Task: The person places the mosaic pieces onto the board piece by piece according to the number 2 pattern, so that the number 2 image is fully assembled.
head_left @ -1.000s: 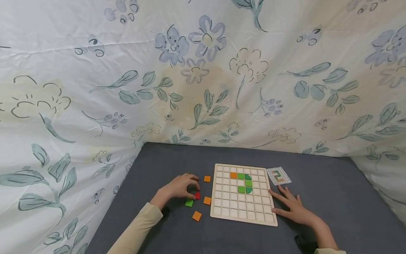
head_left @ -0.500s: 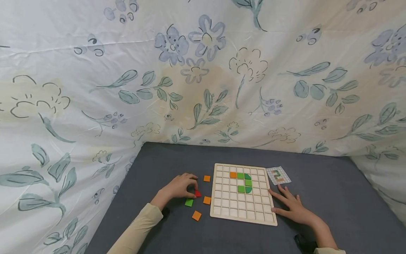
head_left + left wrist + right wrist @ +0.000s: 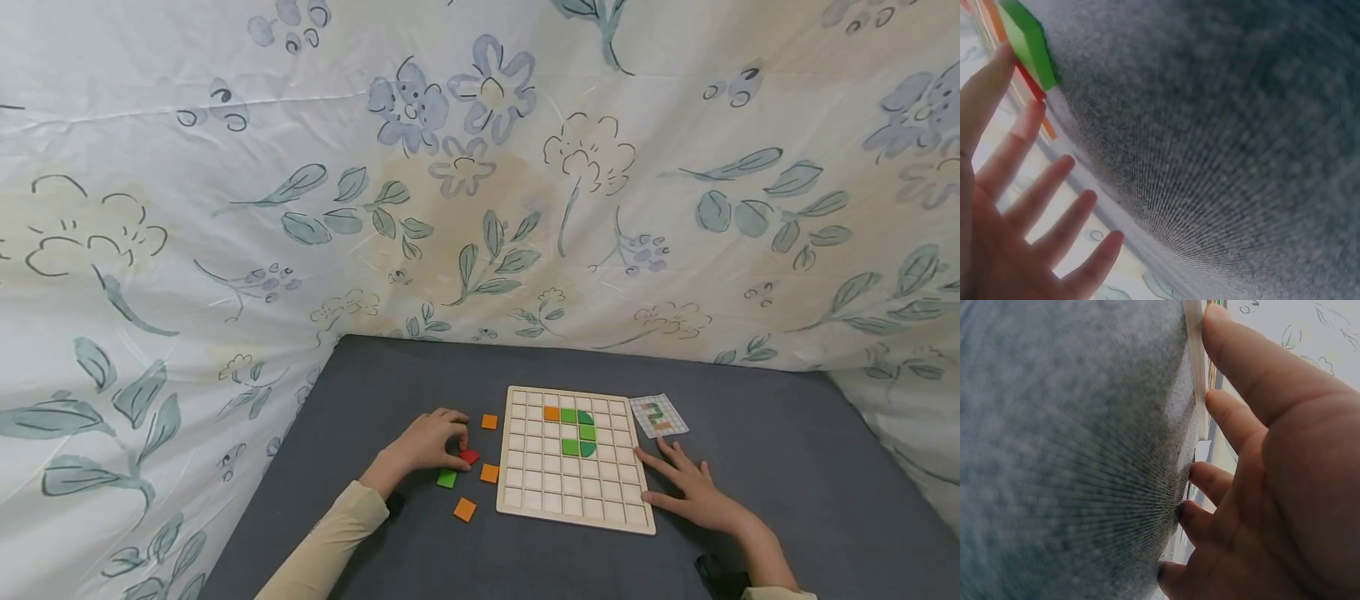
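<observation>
My left hand pinches a small red tile between thumb and forefinger, low over the dark table. In the left wrist view, the red tile shows as a thin edge between those two fingertips, partly behind a green square tile. On the table the green tile lies just below the thumb. My right hand lies with spread fingers at the right edge of a wooden grid board, thumb and forefinger touching its side. An orange tile, several green squares and two dark green rounded pieces sit in the grid.
Orange tiles lie loose between my left hand and the board, with another orange tile nearer me. A small printed pattern card lies by the board's upper right corner. Floral cloth hangs behind the table.
The red tile has turned and shifted slightly to the right between my left thumb and forefinger. My right hand and the board stay where they were.
</observation>
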`<action>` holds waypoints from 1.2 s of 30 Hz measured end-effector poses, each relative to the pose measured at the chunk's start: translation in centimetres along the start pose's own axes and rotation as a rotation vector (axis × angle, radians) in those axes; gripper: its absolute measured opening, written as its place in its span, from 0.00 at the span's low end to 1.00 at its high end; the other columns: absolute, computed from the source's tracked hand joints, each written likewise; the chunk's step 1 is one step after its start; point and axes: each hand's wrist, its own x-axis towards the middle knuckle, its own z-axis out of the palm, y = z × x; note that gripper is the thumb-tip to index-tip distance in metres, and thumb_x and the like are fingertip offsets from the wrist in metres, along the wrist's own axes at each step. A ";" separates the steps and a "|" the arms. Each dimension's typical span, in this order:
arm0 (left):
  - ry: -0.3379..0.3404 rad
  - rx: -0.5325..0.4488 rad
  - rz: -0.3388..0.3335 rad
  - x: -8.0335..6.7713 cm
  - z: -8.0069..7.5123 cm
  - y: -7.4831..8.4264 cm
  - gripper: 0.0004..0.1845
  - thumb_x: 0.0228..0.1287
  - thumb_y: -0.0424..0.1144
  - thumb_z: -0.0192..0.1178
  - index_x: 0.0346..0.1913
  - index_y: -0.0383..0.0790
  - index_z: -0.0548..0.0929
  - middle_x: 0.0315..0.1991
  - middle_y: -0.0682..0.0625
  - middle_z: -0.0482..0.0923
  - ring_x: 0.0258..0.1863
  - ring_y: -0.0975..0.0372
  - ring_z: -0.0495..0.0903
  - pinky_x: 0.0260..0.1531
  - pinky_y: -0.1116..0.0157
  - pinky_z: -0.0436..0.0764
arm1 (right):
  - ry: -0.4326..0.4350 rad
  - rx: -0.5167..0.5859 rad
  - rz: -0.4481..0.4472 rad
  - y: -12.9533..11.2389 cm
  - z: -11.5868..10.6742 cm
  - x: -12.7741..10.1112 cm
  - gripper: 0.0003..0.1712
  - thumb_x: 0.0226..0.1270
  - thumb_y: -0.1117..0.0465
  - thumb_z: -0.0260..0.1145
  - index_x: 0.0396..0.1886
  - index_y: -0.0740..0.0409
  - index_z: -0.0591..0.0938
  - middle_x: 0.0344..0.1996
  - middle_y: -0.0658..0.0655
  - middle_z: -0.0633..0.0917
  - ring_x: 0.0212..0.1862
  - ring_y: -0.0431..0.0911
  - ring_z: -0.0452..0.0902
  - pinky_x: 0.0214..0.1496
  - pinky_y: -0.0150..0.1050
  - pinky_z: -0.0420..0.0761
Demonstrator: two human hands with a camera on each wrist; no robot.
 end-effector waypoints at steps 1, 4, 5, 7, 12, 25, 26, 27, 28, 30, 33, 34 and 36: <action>-0.003 -0.001 0.002 0.0 0.0 0.0 0.16 0.47 0.60 0.67 0.29 0.54 0.78 0.60 0.51 0.71 0.59 0.53 0.68 0.53 0.48 0.70 | 0.000 -0.001 0.000 0.0 0.0 0.0 0.38 0.60 0.50 0.64 0.69 0.53 0.63 0.69 0.76 0.48 0.66 0.77 0.32 0.52 0.78 0.29; -0.020 -0.005 0.022 0.2 0.1 -0.2 0.15 0.48 0.57 0.68 0.36 0.57 0.81 0.61 0.51 0.70 0.61 0.53 0.66 0.55 0.47 0.69 | 0.001 0.000 0.001 0.0 0.0 0.0 0.38 0.60 0.50 0.64 0.69 0.53 0.63 0.69 0.76 0.48 0.66 0.77 0.32 0.52 0.78 0.29; -0.030 -0.005 0.031 0.2 0.0 -0.2 0.15 0.49 0.56 0.68 0.39 0.58 0.81 0.61 0.52 0.70 0.62 0.53 0.65 0.56 0.47 0.68 | 0.001 0.001 -0.001 0.0 0.0 0.0 0.38 0.60 0.51 0.64 0.69 0.53 0.63 0.68 0.76 0.48 0.66 0.77 0.33 0.52 0.78 0.29; -0.051 -0.003 0.050 0.3 0.0 -0.1 0.15 0.51 0.55 0.67 0.42 0.59 0.81 0.62 0.52 0.69 0.63 0.53 0.64 0.57 0.47 0.67 | 0.003 -0.002 -0.004 0.0 0.0 -0.1 0.38 0.60 0.51 0.65 0.69 0.52 0.64 0.68 0.76 0.49 0.66 0.78 0.33 0.51 0.79 0.29; -0.060 0.008 0.079 0.5 -0.1 0.2 0.12 0.53 0.53 0.66 0.40 0.58 0.82 0.63 0.51 0.68 0.64 0.53 0.63 0.59 0.47 0.66 | 0.009 -0.016 -0.010 0.0 0.0 -0.1 0.38 0.60 0.50 0.65 0.69 0.52 0.64 0.68 0.76 0.50 0.66 0.78 0.35 0.51 0.79 0.31; 0.005 0.044 0.053 1.1 -0.2 1.0 0.11 0.51 0.59 0.65 0.31 0.58 0.80 0.61 0.54 0.70 0.62 0.56 0.66 0.57 0.48 0.68 | 0.010 -0.027 -0.003 -0.1 0.0 0.0 0.38 0.60 0.50 0.65 0.69 0.52 0.64 0.68 0.76 0.50 0.66 0.78 0.35 0.51 0.79 0.31; 0.007 0.045 0.048 1.2 -0.2 1.2 0.12 0.51 0.59 0.65 0.30 0.58 0.80 0.61 0.54 0.71 0.62 0.56 0.66 0.57 0.49 0.68 | 0.011 -0.026 -0.003 -0.1 0.0 -0.1 0.38 0.60 0.50 0.65 0.69 0.52 0.64 0.68 0.76 0.50 0.66 0.78 0.35 0.51 0.79 0.31; 0.010 0.049 0.045 1.3 -0.2 1.3 0.12 0.51 0.60 0.65 0.30 0.59 0.80 0.60 0.54 0.71 0.61 0.56 0.66 0.57 0.49 0.68 | 0.011 -0.026 -0.004 -0.1 0.0 -0.1 0.38 0.60 0.50 0.65 0.69 0.52 0.64 0.68 0.76 0.50 0.66 0.77 0.35 0.51 0.79 0.31; 0.010 0.054 0.042 1.4 -0.2 1.4 0.12 0.50 0.60 0.65 0.30 0.59 0.80 0.60 0.55 0.71 0.61 0.56 0.67 0.57 0.49 0.68 | 0.011 -0.026 -0.003 -0.1 0.0 -0.1 0.38 0.60 0.50 0.65 0.69 0.52 0.64 0.68 0.75 0.50 0.66 0.77 0.35 0.51 0.79 0.31; 0.013 0.068 0.040 1.7 -0.2 1.6 0.12 0.50 0.61 0.65 0.29 0.59 0.80 0.60 0.55 0.71 0.61 0.56 0.67 0.57 0.49 0.69 | 0.010 -0.026 -0.001 -0.1 0.0 -0.1 0.38 0.60 0.50 0.65 0.69 0.52 0.64 0.68 0.75 0.50 0.66 0.77 0.35 0.51 0.79 0.31; 0.018 0.081 0.045 2.1 -0.1 1.9 0.13 0.50 0.61 0.64 0.30 0.59 0.80 0.61 0.56 0.71 0.61 0.57 0.67 0.57 0.50 0.69 | 0.008 -0.025 0.001 -0.2 0.0 -0.1 0.38 0.60 0.50 0.65 0.69 0.52 0.64 0.68 0.75 0.50 0.66 0.77 0.35 0.51 0.79 0.31; 0.021 0.080 0.049 2.2 0.0 2.1 0.14 0.50 0.61 0.64 0.30 0.58 0.80 0.61 0.56 0.71 0.62 0.57 0.67 0.58 0.50 0.69 | 0.008 -0.026 0.002 -0.2 0.0 -0.1 0.38 0.60 0.50 0.65 0.69 0.52 0.64 0.68 0.75 0.50 0.66 0.77 0.35 0.51 0.79 0.31; 0.029 0.079 0.060 2.4 0.0 2.3 0.14 0.50 0.61 0.64 0.30 0.58 0.81 0.61 0.55 0.71 0.61 0.56 0.67 0.57 0.49 0.69 | 0.007 -0.027 0.002 -0.2 0.0 0.0 0.38 0.60 0.49 0.65 0.69 0.52 0.64 0.69 0.75 0.50 0.66 0.77 0.35 0.51 0.79 0.31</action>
